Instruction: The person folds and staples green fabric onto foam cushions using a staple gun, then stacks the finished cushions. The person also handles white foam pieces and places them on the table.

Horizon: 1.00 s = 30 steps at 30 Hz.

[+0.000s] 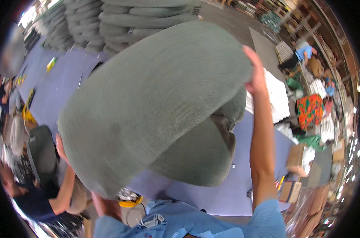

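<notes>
A large grey-green cushion (pixel 156 91), slightly blurred, is tilted up across the middle of the view. My right hand (pixel 257 75) grips its upper right edge, fingers and thumb curled about the rim. My left forearm (pixel 106 204) passes under the cushion's lower end, which hides that hand. Below the raised cushion is another grey-green padded piece (pixel 200 154), with creased fabric on its right side. At the left, a co-worker's hand (pixel 61 148) is at the cushion's left edge; I cannot tell whether it grips it.
Stacks of grey-green cushions (pixel 136 18) stand at the far side of the purple-blue table (pixel 49 93). A white pile (pixel 273 95) lies to the right. Cardboard boxes (pixel 297 160) are by the right table edge. The co-worker (pixel 33 202) is close on my left.
</notes>
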Available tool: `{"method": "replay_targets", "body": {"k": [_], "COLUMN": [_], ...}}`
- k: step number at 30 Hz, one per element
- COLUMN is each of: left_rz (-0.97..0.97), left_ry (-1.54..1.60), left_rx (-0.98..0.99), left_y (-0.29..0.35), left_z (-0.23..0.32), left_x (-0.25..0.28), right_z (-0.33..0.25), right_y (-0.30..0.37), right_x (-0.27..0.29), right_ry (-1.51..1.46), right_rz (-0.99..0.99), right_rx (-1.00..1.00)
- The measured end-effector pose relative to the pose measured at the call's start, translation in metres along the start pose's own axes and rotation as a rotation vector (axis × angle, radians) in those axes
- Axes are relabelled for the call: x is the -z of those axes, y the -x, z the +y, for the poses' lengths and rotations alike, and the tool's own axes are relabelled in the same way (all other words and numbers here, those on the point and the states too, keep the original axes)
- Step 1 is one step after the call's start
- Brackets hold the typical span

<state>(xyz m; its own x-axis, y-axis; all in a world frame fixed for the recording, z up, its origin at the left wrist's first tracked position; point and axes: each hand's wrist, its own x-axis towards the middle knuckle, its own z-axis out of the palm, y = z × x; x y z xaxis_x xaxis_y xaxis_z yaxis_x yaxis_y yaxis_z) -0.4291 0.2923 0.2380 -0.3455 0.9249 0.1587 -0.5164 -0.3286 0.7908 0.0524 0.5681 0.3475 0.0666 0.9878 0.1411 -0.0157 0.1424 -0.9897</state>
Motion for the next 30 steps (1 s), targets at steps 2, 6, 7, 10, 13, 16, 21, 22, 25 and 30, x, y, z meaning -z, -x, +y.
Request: {"method": "replay_targets", "body": {"k": [2,6,7,10,13,16,21,22,25,30], "left_rz": [0.052,-0.115,-0.149,-0.297,-0.382,-0.302,-0.250,-0.239,-0.314,-0.233], "left_ry": [0.060,-0.090,-0.132,-0.186,-0.158,-0.156,-0.599,-0.543,-0.338,-0.280], "left_rx": [-0.066,-0.170,-0.219,-0.400,-0.411,-0.017,0.238,0.320,0.229,0.318], "left_y": [-0.046,-0.098,-0.103,-0.131,-0.132,-0.126,-0.112,-0.110,-0.111,-0.099], "left_z": [0.009,0.023,0.020,-0.024,-0.053,-0.044,0.001,-0.004,-0.048,-0.053], "left_x": [-0.023,-0.066,-0.066,-0.066,-0.045,-0.046,-0.062,-0.060,0.011,-0.001], "right_z": [-0.025,-0.074,-0.075,-0.054,-0.012,0.031,0.055,0.065,0.061,0.061], "right_y": [0.040,0.136,0.157,0.220,0.275,0.313,0.306,0.307,0.297,0.288], "right_x": [0.026,0.063,0.065,0.085,0.080,0.081,0.097,0.099,0.077,0.073], "right_ry": [0.021,-0.075,-0.055,0.081,0.241,0.151,0.027,-0.053,-0.222,-0.446], "right_rz": [0.079,0.097,0.115,0.147,0.093,-0.015,0.096,0.168,0.191,0.173], "right_rx": [0.080,0.123,0.107,0.168,0.112,-0.053,-0.208,-0.307,-0.418,-0.398]}}
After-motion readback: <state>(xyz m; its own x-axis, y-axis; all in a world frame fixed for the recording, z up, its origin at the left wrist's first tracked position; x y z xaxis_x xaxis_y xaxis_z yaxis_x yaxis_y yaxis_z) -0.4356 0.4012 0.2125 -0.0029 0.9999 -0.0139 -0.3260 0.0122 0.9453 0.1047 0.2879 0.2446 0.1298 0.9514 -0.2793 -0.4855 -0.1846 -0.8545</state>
